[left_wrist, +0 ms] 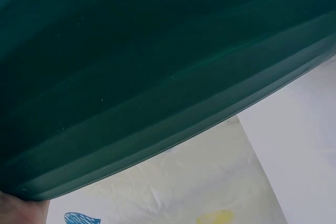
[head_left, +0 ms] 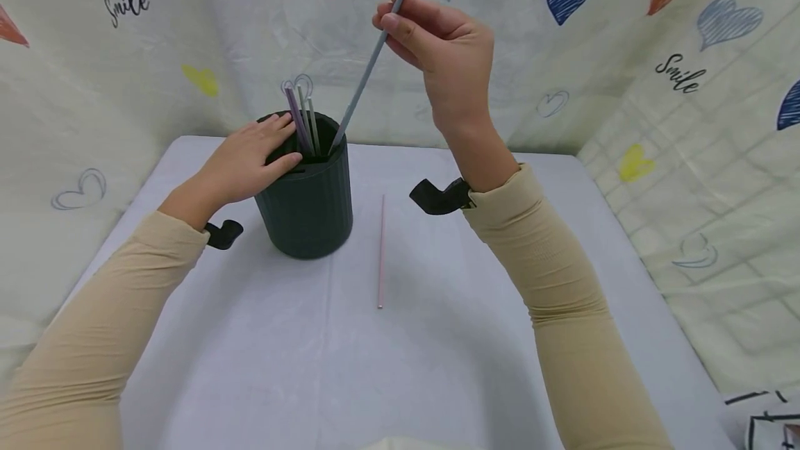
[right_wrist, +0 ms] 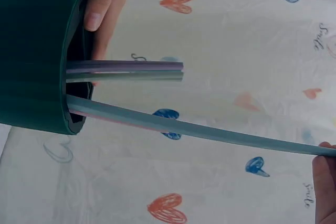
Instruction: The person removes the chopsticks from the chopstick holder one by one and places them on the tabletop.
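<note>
Under the left hand point(head_left: 246, 162) stands a dark green ribbed cup point(head_left: 307, 210) on the pale worktop point(head_left: 262, 360); the hand rests on the cup's near-left rim with fingers fairly straight, one reaching over the lip, a hold that looks meant to steady the cup against tipping. Just beyond those fingertips, a few straws point(head_left: 303, 123), purple and grey-green, stand leaning inside the cup. To the right of them a long grey straw point(head_left: 369, 71) slants up from the cup's mouth to the right hand point(head_left: 446, 54), raised well above the cup, which pinches it near its top end between thumb and fingertips; its lower tip is already inside the rim, as the right wrist view shows. Below that hand and to the right of the cup, a pink straw point(head_left: 380, 252) lies loose on the worktop, touched by neither hand. The heart-printed backdrop point(head_left: 625, 75) carries the word "Smile" in script, once beyond the left hand and once to the right of the right hand.
</note>
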Tool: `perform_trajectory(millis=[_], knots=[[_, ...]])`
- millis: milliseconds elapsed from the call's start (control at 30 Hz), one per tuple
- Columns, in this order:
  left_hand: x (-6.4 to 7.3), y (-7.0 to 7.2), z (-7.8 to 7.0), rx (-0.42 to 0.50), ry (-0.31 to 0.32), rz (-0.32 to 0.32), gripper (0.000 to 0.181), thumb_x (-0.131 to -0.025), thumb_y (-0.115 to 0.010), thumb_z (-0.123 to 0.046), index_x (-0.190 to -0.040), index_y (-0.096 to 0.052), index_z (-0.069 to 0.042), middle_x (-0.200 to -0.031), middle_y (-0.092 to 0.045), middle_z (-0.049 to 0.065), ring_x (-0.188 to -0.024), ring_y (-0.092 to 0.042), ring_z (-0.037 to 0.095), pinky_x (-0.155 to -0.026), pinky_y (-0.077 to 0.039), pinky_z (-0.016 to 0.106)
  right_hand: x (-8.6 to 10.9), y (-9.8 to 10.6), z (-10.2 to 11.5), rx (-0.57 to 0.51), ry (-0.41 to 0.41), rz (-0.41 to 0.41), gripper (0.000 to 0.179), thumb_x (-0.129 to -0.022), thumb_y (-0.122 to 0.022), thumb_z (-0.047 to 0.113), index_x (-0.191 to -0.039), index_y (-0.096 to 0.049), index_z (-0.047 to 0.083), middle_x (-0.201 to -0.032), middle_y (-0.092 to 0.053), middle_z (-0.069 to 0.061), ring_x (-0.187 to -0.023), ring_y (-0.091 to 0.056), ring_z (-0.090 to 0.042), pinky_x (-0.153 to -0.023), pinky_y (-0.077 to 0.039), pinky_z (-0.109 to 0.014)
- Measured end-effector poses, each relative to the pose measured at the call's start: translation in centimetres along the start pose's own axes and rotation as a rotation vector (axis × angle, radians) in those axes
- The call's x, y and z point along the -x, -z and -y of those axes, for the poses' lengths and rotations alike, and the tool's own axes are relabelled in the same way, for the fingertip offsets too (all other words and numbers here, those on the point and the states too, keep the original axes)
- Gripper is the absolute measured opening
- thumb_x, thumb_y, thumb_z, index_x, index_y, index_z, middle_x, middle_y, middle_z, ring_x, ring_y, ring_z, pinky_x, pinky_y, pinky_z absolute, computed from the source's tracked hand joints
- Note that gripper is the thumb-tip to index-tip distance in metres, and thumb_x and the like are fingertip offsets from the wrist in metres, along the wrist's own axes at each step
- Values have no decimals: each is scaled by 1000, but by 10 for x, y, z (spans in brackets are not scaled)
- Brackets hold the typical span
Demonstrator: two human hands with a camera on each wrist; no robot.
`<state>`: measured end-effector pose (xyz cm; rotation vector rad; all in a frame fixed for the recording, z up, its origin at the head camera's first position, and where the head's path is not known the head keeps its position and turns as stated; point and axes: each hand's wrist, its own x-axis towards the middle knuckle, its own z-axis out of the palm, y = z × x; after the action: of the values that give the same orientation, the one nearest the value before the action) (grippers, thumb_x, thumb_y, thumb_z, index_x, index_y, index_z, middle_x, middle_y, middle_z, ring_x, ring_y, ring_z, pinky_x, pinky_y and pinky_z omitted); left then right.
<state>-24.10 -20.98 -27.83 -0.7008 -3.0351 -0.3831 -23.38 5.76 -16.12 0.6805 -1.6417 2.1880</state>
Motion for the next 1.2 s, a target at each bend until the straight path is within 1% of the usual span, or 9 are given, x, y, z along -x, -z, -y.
perform_trajectory(millis=[133,267,367,433,533,733,900,1000,1200], knots=[[2,-1,0,4,6,-2,70,-97,-26,-54,-150,-13,-11,-156,-8,10,-144,-8,32,-117,-6,48,-4,12,7,-50,20,-43,28,-81,-64,-5,-108,-64,-11,-89,-72,-10,-89,-70,-22,-86,-54,-31],[2,-2,1,2,6,-6,70,-96,-25,-55,-150,-13,-11,-156,-8,11,-144,-8,32,-117,-6,48,-11,28,13,-115,13,-98,27,-79,-66,-5,-105,-66,-9,-88,-71,-13,-86,-70,-24,-84,-54,-32],[1,-2,1,2,11,-3,70,-96,-25,-56,-150,-13,-12,-156,-8,11,-144,-8,33,-117,-5,49,-16,41,14,-173,-25,-120,26,-76,-68,-7,-102,-68,-9,-86,-71,-15,-83,-70,-25,-83,-54,-33],[1,-1,1,3,14,-2,70,-96,-25,-56,-150,-13,-12,-156,-7,11,-144,-7,33,-117,-5,49,-18,48,11,-191,-55,-123,26,-75,-70,-7,-100,-68,-9,-85,-70,-17,-82,-70,-27,-82,-54,-33],[1,-1,1,2,14,-3,71,-96,-24,-56,-150,-13,-11,-156,-8,11,-143,-8,33,-116,-6,50,-18,57,3,-182,-124,-115,26,-72,-73,-6,-97,-70,-8,-84,-70,-18,-80,-70,-27,-81,-55,-34],[1,-2,2,0,4,-14,70,-96,-25,-55,-149,-14,-10,-156,-9,12,-143,-9,34,-116,-6,51,-14,77,-21,-74,-315,-96,25,-69,-78,2,-92,-73,-4,-82,-71,-15,-78,-70,-25,-78,-56,-32],[0,-3,2,-7,-3,-20,70,-96,-25,-55,-149,-14,-10,-156,-9,12,-143,-10,34,-116,-7,51,-8,93,-44,-14,-452,-82,24,-71,-78,6,-93,-73,-1,-85,-71,-12,-80,-70,-23,-79,-55,-31],[-1,-3,2,-9,-2,-19,71,-96,-25,-56,-149,-14,-10,-156,-10,12,-143,-10,34,-116,-7,51,-6,102,-59,20,-512,-71,22,-73,-76,7,-94,-73,0,-87,-71,-11,-81,-70,-22,-80,-55,-29],[-1,-3,1,-12,-3,-11,71,-96,-25,-56,-149,-13,-10,-156,-9,12,-143,-9,34,-116,-7,51,-2,114,-82,39,-644,-71,18,-75,-75,5,-92,-73,0,-87,-71,-10,-80,-70,-21,-77,-56,-28]])
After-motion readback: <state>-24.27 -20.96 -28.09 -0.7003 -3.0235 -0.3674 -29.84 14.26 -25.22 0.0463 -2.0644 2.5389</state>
